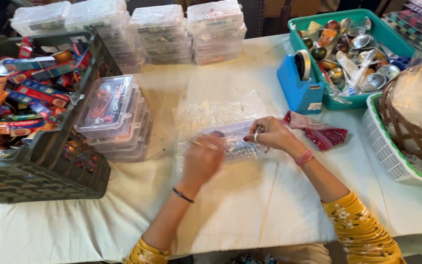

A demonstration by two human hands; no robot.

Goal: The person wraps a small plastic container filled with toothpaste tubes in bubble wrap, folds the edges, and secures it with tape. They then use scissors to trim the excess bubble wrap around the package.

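Clear plastic boxes (162, 34) stacked in rows along the far edge of the table (250, 205); another stack (116, 117) near the left edge beside a dark crate (45, 171) of red-and-blue cartons (35, 93). At the centre, one clear box (230, 139) on crinkled transparent wrap (216, 112).

Glossy clear plastic box (230, 139) lies on matt cream cloth (250, 205).

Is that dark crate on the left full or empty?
Full. The dark crate is heaped to its rim with small colourful boxes and tubes.
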